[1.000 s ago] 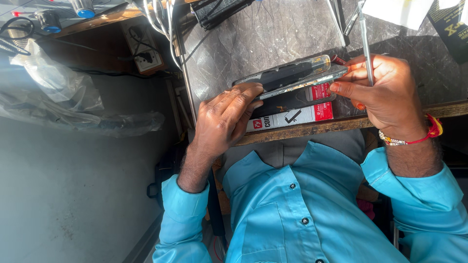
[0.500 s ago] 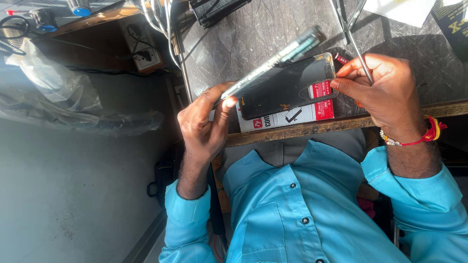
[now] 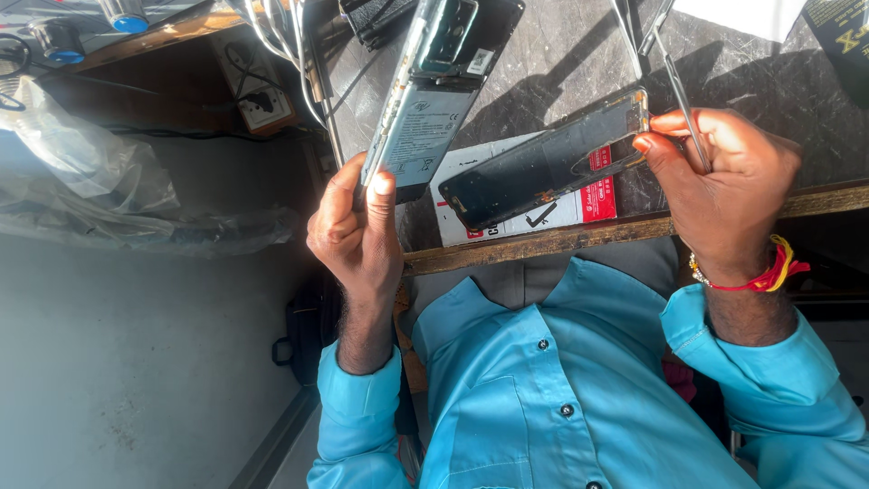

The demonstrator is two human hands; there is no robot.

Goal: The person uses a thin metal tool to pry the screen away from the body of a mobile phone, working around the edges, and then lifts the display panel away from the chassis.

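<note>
A slim opened phone body with a silvery frame and a grey labelled battery [image 3: 425, 109] is held upright in the left hand [image 3: 356, 231], which is closed about its lower end, thumb pressed flat on the near face and fingers curled behind. To the right of that hand, and apart from the body, a dark glossy display panel [image 3: 543, 167] is pinched at its far end between the thumb and forefinger of the right hand [image 3: 729, 186]. The other fingers of that hand are folded over a pair of thin steel tweezers [image 3: 681, 95], whose tips point up and away from the wrist. A red and yellow thread band [image 3: 756, 272] is worn on the right wrist. Below the panel, a flat white and red cardboard box [image 3: 593, 204] lies on the dark mottled stone tabletop [image 3: 561, 63], near its wooden front edge. The step in hand is judged to be the separation of the panel from the body, and it looks all but done, since a clear gap shows between the two. Whether a ribbon cable links them cannot be told from this angle, though a small orange trace is seen at the panel's lower edge. The next move calls for a steady hold on both halves, the tweezers being kept off the glass, and free space on the tabletop beneath the right hand for whichever half is set down.
</note>
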